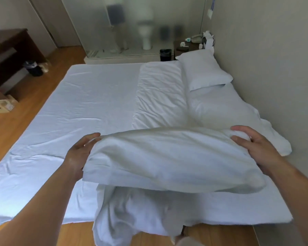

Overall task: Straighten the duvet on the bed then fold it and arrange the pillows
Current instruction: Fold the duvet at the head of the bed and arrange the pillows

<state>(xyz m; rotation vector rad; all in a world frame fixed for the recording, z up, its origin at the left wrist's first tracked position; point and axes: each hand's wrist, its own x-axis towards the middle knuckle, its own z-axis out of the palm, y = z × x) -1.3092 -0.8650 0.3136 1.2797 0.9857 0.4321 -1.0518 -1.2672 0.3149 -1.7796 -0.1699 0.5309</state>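
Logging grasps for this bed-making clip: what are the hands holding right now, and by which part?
A white pillow, held above the bed: the left hand grips its left end, the right hand its right end.

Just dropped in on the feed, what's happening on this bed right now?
A person holds one pillow above the bed at its near edge, the left hand and right hand gripping its two ends. A second pillow lies at the far corner by the wall. The duvet lies in a long folded strip on the bed, its near end hanging over the edge.
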